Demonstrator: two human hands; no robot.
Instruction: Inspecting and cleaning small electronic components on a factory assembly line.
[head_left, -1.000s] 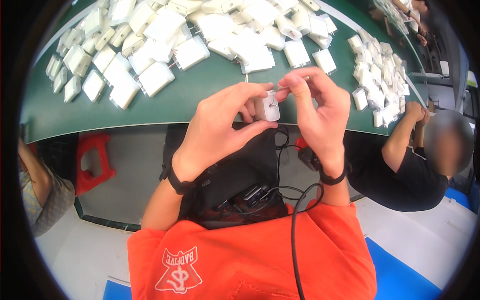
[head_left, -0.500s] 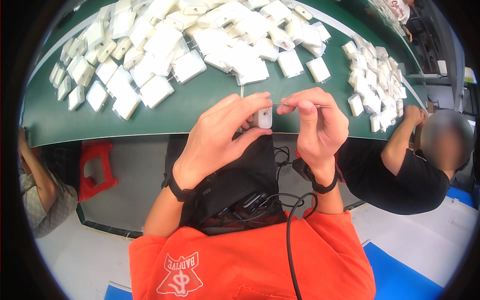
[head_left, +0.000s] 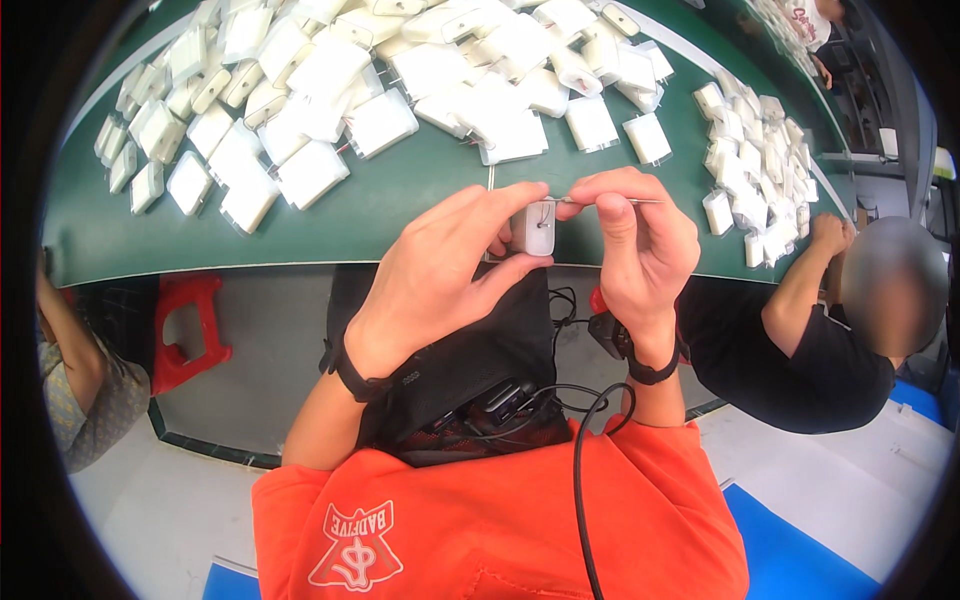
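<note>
My left hand [head_left: 437,262] grips a small white block [head_left: 537,232] between thumb and fingers, its end face turned toward the right. A dark spot and a thin dark line show on that face. Closed in a pinch, my right hand [head_left: 643,248] holds a thin metal rod [head_left: 640,201] lying roughly sideways. The rod's left tip reaches the block's upper corner; whether it touches there I cannot tell. My right fingertips are close beside the block.
A large heap of white blocks [head_left: 325,90] covers the far side of the green table [head_left: 400,205]. A smaller heap [head_left: 750,170] lies right, near a co-worker in black [head_left: 790,360]. Another person [head_left: 85,390] sits left, near a red stool [head_left: 195,335]. A black cable [head_left: 578,500] hangs over my shirt.
My right hand has shifted slightly closer to the block with the rod. The block's end face is turned a little more into view. Both grips stay the same.
</note>
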